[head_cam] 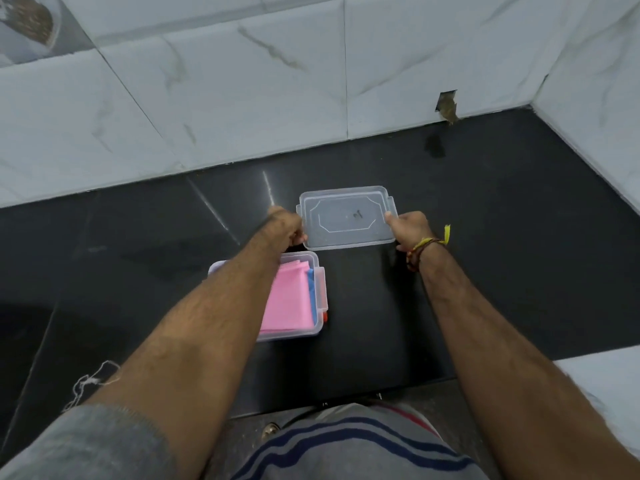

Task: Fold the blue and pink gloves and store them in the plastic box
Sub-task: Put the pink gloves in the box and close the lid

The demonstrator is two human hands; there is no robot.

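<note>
- status: folding looked done; a pink glove lay folded flat in the box, with a strip of blue glove showing at its right edge.
- status: storing looked done too, as far as could be seen; no glove lay loose on the counter.
- left to do, by judgement: only closing the box; the lid was off it and held just beyond its far right corner.
- box: one, clear plastic, open, on the counter near the person, partly hidden under the left forearm.
- lid: one, clear, held flat between both hands.
- left hand: one, fingers curled round the lid's left edge.
- right hand: one, thumb on the lid's right edge, fingers curled beneath it; thread bands on the wrist, number too small to tell.
- hands stood apart, one at each short end of the lid.
- gloves: one pink fold and one blue edge visible; whether each colour was a single glove or a pair could not be told.
- red item: one small piece at the box's near right corner, kind unclear.
- loose white thread: one tangle, on the counter, near left.
- wall hole: one, far right, in the tiles.
</note>
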